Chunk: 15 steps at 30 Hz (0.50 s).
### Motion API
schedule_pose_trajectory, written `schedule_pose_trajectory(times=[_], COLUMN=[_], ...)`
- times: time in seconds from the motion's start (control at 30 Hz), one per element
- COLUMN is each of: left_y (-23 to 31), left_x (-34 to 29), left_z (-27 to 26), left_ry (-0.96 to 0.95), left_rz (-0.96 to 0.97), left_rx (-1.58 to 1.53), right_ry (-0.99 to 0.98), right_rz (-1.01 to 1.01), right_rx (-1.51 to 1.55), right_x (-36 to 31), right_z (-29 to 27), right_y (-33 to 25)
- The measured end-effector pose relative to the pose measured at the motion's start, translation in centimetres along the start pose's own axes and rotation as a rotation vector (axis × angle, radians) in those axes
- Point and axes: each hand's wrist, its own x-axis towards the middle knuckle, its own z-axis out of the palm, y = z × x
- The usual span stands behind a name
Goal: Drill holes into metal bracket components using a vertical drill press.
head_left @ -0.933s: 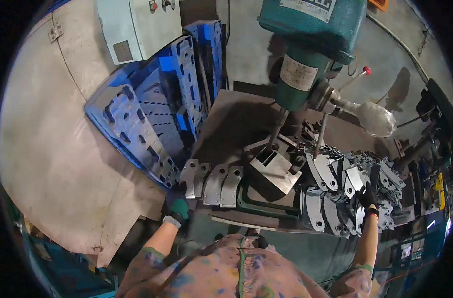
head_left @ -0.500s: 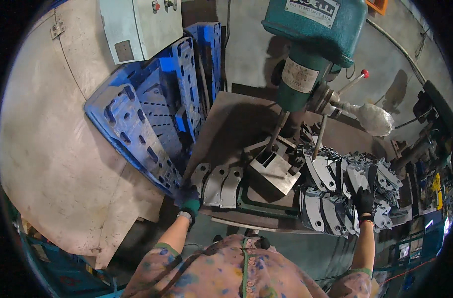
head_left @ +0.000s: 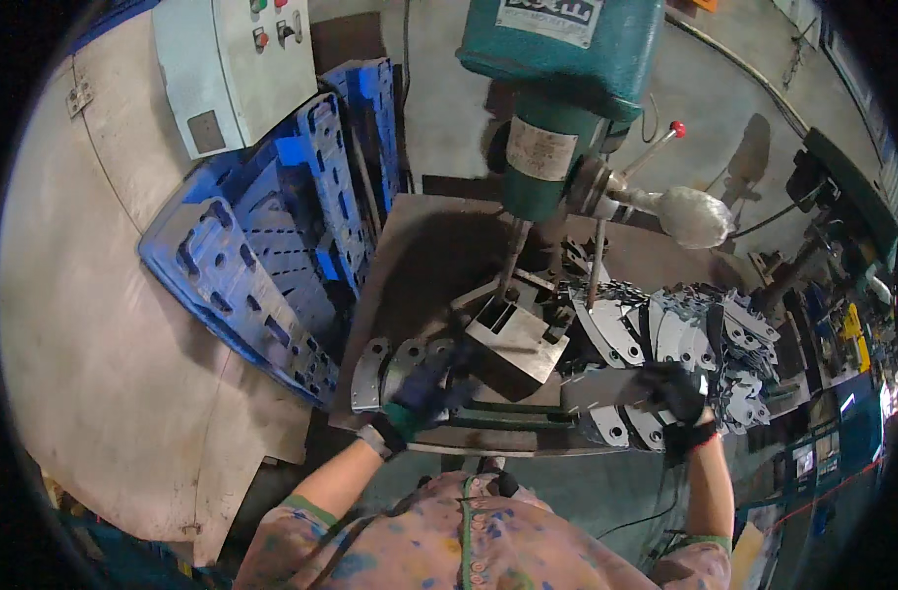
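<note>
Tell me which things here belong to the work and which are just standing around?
In the work, it seems:
left hand, near the steel box
right hand, apparently holding a metal plate
curved plates piled on the right
row of plates at left
green drilling machine

Apparently just standing about:
blue plastic pallets
pale panel at far left

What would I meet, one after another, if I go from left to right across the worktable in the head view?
Leftmost curved metal plate → left gloved hand → metal box-shaped block → flat grey plate → right gloved hand.
</note>
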Motion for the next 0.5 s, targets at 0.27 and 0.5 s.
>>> schedule_pose_trajectory(times=[0.27, 0.5], left_y=[6.1, -8.2], left_x=[-0.5, -2.9], left_z=[6.6, 6.2], left_ry=[-0.511, -0.048], left_rz=[-0.490, -0.261], left_rx=[-0.597, -0.743], right_ry=[-0.333, 0.432], right_rz=[-0.303, -0.562], right_rx=[-0.230, 0.188], right_x=[6.2, 7.5], right_z=[8.9, 4.3], right_y=[-1.7, -19.0])
